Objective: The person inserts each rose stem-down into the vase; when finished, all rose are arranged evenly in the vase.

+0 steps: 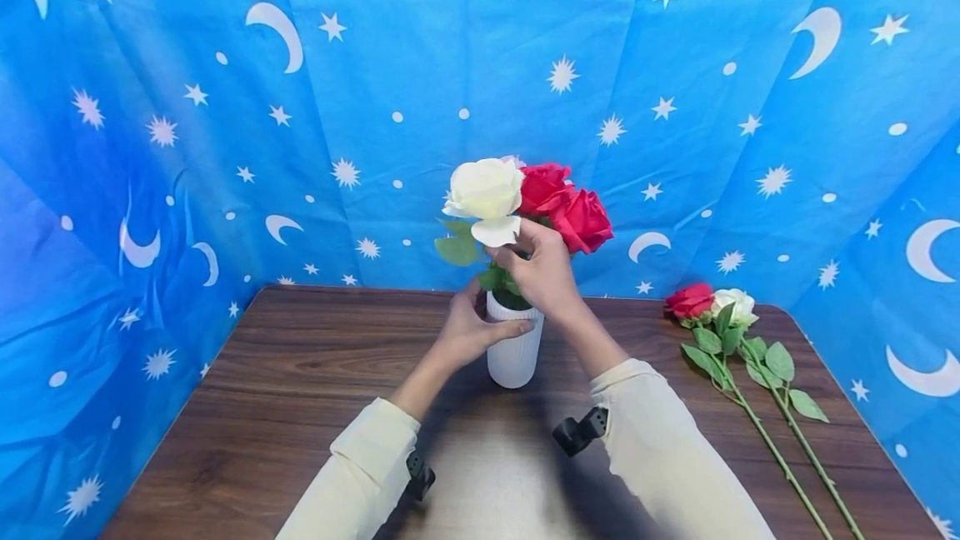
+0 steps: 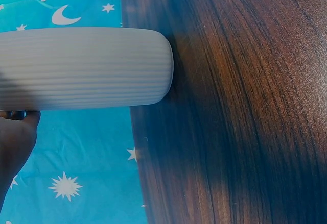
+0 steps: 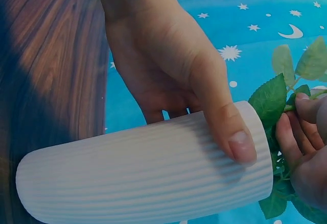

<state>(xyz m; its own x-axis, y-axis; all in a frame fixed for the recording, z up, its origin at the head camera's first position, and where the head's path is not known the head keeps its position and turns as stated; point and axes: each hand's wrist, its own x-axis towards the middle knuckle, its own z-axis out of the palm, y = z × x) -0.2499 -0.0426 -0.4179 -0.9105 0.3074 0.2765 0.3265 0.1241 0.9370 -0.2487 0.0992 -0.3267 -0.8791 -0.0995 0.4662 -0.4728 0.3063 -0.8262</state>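
A white ribbed vase (image 1: 513,361) stands on the table, gripped just below its rim by my left hand (image 1: 468,332). In the right wrist view the left thumb (image 3: 241,145) lies across the vase's side, its fingers behind. Above the rim, my right hand (image 1: 546,272) pinches a green stem (image 3: 290,108) under the white rose (image 1: 486,188). Two red roses (image 1: 585,222) lean to the right in the vase, with a pale bloom partly hidden behind the white one. Green leaves (image 3: 270,99) crowd around the vase's mouth. The lower stems are hidden inside the vase.
On the right of the brown wooden table (image 1: 315,407) lie a red rose (image 1: 690,301) and another white rose (image 1: 735,307), their long leafy stems running to the front edge. A blue cloth (image 1: 420,40) with white moons and stars hangs behind and at both sides.
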